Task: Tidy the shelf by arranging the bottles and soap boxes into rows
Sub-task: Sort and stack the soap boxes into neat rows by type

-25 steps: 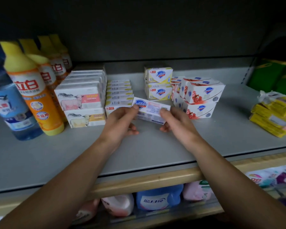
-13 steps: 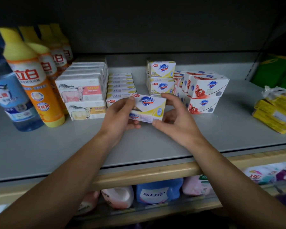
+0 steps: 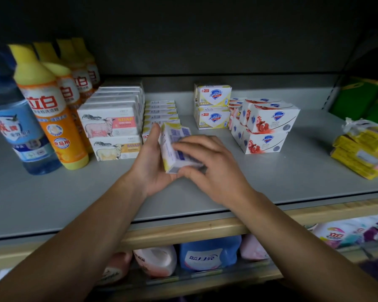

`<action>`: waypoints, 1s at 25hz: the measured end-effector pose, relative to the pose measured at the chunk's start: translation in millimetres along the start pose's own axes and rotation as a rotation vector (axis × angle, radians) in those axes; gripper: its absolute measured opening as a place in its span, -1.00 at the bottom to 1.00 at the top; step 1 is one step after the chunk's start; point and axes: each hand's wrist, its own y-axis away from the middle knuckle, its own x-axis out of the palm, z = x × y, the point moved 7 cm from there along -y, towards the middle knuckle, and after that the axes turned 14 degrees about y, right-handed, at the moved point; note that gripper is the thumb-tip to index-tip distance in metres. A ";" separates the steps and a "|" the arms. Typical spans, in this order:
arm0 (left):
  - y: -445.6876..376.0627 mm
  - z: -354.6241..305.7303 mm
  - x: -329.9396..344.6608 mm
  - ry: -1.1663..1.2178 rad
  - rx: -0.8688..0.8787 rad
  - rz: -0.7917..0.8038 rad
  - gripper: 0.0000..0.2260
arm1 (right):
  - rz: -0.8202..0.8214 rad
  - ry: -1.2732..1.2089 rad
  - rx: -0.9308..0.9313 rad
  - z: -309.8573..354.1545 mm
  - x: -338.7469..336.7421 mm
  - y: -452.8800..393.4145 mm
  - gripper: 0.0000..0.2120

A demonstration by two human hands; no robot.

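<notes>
While both hands clasp it | soap box [image 3: 176, 149] tilted between left grip [image 3: 154, 162] and right grip [image 3: 207, 162]

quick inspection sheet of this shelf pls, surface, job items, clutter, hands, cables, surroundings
surface: grey shelf, front part bare, wooden front edge.
job's things: yellow-capped orange bottles in a row running back at left, beside a blue bottle; sheep soap boxes stacked two high; flat yellow soap boxes in a row; yellow Safeguard boxes stacked two high; red Safeguard boxes stacked askew; held soap box tilted on edge.
clutter: yellow wrapped packs piled loosely at right.
hands: left hand and right hand both grip the held soap box.
cables: nothing seen.
surroundings: dark back wall; detergent jugs on the lower shelf; green packs far right.
</notes>
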 end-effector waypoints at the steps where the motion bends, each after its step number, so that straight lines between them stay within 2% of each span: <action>1: -0.8 0.0 -1.8 0.024 -0.004 0.013 -0.41 | -0.012 0.050 -0.035 5.9 1.1 1.8 -0.57; 4: -1.9 -0.3 -4.5 0.008 -0.001 0.018 -0.43 | -0.026 0.057 -0.040 10.3 0.9 3.9 -0.58; 6: -0.9 -0.9 -4.0 -0.012 0.005 0.012 -0.50 | 0.008 -0.103 0.105 -1.9 1.0 3.3 -0.59; 8: -0.4 -6.8 -5.1 -0.080 0.059 0.006 -0.46 | 0.014 -0.523 0.354 -20.7 1.2 3.6 -0.63; 10: 0.5 -10.7 -7.4 -0.156 0.115 -0.008 -0.52 | 0.001 -1.018 0.543 -31.8 5.3 7.7 -0.71; 12: 2.1 -10.9 -7.8 -0.245 0.177 -0.035 -0.64 | 0.013 -1.273 0.686 -41.9 8.6 13.3 -0.77; 13: 2.9 -11.2 -7.3 -0.320 0.224 -0.068 -0.70 | 0.009 -1.279 0.744 -48.3 7.6 16.3 -0.78; 15: 5.5 -15.2 -3.9 -0.532 0.351 -0.110 -0.79 | 0.008 -1.054 0.773 -60.7 -1.1 18.3 -0.78; 17: 11.4 -19.9 7.4 -0.733 0.464 -0.094 -0.85 | 0.119 -0.504 0.633 -65.9 -14.3 8.9 -0.74; 18: 14.3 -23.4 14.5 -0.817 0.499 -0.082 -0.87 | 0.184 -0.285 0.546 -64.1 -17.3 0.6 -0.71; 19: 16.3 -29.1 21.8 -0.887 0.525 -0.075 -0.86 | 0.227 -0.171 0.482 -63.0 -18.6 -9.5 -0.70; 22: 26.6 -62.2 45.8 -1.131 0.647 -0.103 -0.81 | 0.235 -0.172 0.436 -63.4 -17.8 -40.5 -0.71; 25: 45.7 -117.1 65.8 -1.588 0.939 -0.259 -0.61 | 0.128 -0.038 0.424 -73.8 -11.6 -75.9 -0.68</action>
